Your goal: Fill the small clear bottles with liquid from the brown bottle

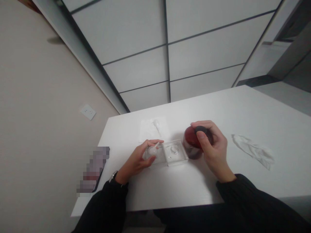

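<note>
A clear two-part plastic box point(178, 158) lies on the white table, its two halves side by side. My left hand point(142, 157) is closed around the left half, thumb at the front and fingers along the back. Between these fingers shows a small whitish round piece with a thin stem point(153, 150), perhaps a spoon. A clear round piece point(174, 149) sits in the right half. Just right of the box stands a jar with a dark red top and a dark round knob point(191, 137). My right hand point(216, 145) grips this top, its thumb on the knob.
Behind the box, a white spoon-like piece point(156, 124) rests on a pale thin sheet point(144, 129). A crumpled white tissue point(254, 150) lies to the right. At the table's left edge is a blurred-out flat object point(96, 168). White panelled doors point(145, 74) stand behind the table point(175, 191).
</note>
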Demonstrator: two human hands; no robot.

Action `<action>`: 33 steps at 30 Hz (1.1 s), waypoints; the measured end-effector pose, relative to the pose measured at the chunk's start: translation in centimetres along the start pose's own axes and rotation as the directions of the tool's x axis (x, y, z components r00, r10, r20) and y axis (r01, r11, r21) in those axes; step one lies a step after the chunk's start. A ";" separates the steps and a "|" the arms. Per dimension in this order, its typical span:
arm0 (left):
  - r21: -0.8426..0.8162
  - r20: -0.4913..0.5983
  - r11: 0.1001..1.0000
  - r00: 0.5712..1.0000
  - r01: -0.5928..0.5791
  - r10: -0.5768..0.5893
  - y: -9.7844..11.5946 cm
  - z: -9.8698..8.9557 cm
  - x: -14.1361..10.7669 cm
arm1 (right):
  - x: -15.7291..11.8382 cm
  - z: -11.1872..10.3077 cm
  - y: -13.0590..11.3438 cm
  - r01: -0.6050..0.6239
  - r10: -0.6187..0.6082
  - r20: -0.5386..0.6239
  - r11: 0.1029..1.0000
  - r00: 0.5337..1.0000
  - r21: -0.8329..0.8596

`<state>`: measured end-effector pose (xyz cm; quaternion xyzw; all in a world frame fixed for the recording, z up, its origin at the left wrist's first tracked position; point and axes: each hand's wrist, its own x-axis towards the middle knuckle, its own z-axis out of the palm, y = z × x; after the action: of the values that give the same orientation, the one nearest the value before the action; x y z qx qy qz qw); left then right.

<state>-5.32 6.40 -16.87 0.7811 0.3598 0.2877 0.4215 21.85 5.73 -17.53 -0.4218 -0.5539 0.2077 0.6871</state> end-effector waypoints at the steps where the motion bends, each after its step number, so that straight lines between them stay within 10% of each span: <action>1: -0.006 -0.002 1.000 1.000 0.001 -0.001 0.0 0.0 0.0 | 0.0 0.0 0.0 0.001 -0.001 -0.005 1.000 1.000 0.003; 33: -0.003 0.012 1.000 1.000 0.012 -0.012 0.7 -0.3 0.2 | -0.4 -0.5 0.0 -0.045 0.045 0.008 0.999 0.999 0.008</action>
<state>-5.20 6.40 -16.12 0.7799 0.3615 0.2813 0.4266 22.22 5.23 -17.76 -0.4305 -0.5460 0.2269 0.6820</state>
